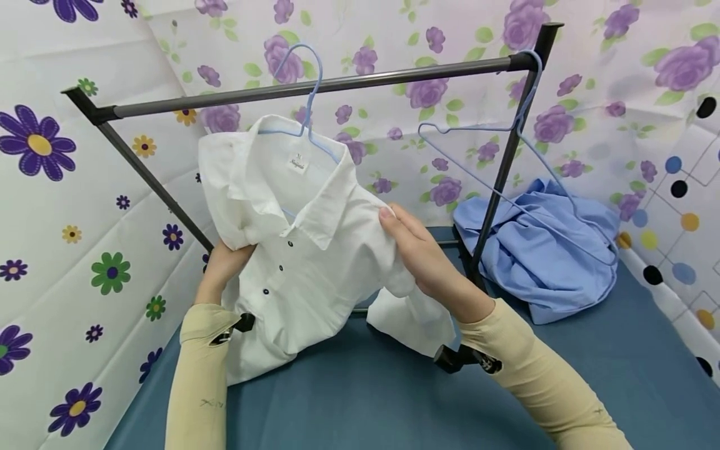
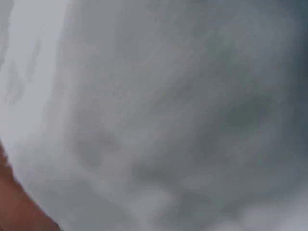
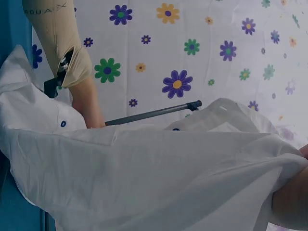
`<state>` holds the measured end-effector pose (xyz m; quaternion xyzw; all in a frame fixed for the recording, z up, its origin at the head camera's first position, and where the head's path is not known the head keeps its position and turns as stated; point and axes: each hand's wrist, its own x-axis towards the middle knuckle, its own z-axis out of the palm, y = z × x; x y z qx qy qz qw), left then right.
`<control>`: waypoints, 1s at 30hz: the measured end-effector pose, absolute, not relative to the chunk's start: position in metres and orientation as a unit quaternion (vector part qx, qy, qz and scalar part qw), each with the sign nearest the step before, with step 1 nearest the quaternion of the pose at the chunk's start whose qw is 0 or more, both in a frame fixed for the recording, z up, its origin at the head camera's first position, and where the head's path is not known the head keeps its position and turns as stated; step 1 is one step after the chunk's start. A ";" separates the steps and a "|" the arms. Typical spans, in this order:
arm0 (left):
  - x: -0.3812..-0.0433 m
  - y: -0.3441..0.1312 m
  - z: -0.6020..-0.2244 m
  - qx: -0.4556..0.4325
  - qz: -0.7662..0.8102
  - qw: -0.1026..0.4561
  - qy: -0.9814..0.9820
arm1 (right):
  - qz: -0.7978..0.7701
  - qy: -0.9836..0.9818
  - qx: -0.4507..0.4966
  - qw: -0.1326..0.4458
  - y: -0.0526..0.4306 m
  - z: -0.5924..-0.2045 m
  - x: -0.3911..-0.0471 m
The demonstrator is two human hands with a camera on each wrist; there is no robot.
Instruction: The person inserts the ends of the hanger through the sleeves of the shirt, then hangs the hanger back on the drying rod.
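Observation:
A white button-up shirt (image 1: pixel 315 269) with a collar and dark buttons hangs on a light blue hanger (image 1: pixel 312 94), whose hook is over the dark rail. My right hand (image 1: pixel 419 250) pinches the shirt at the shoulder seam on the right, thumb on the front. At the other side of the shirt, my left hand (image 1: pixel 225 265) reaches in under the sleeve, its fingers hidden by the cloth. Pale, blurred fabric (image 2: pixel 144 96) fills the left wrist view. In the right wrist view, the shirt's side (image 3: pixel 144 178) stretches across below the left forearm.
The dark metal rack (image 1: pixel 394 77) spans the scene. A second blue hanger (image 1: pixel 478 128) hangs at its right end, in front of a heap of blue cloth (image 1: pixel 551 250). Teal cloth (image 1: pixel 360 400) covers the surface below; flowered sheets (image 1: pixel 450 31) line the walls.

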<state>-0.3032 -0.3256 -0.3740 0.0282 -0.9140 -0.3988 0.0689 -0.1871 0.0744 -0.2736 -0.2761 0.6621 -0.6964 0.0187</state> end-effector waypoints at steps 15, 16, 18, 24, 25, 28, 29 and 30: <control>-0.306 -0.344 -0.414 0.018 -0.429 0.019 -0.903 | -0.719 0.640 -0.248 0.111 0.051 -0.293 -0.190; -0.305 -0.345 -0.416 0.017 -0.429 0.017 -0.903 | -0.718 0.642 -0.243 0.118 0.050 -0.294 -0.190; -0.303 -0.348 -0.421 0.018 -0.434 0.012 -0.901 | -0.717 0.642 -0.240 0.127 0.048 -0.297 -0.189; -0.291 -0.362 -0.430 0.027 -0.396 0.009 -0.918 | -0.703 0.654 -0.242 0.139 0.042 -0.303 -0.188; -0.289 -0.364 -0.432 0.025 -0.383 0.012 -0.924 | -0.702 0.655 -0.243 0.139 0.041 -0.303 -0.189; -0.286 -0.369 -0.435 0.015 -0.351 0.032 -0.936 | -0.700 0.653 -0.250 0.144 0.036 -0.306 -0.190; -0.286 -0.370 -0.436 0.012 -0.348 0.041 -0.936 | -0.700 0.651 -0.253 0.147 0.034 -0.308 -0.190; -0.285 -0.371 -0.437 0.012 -0.347 0.048 -0.937 | -0.699 0.650 -0.258 0.151 0.031 -0.309 -0.190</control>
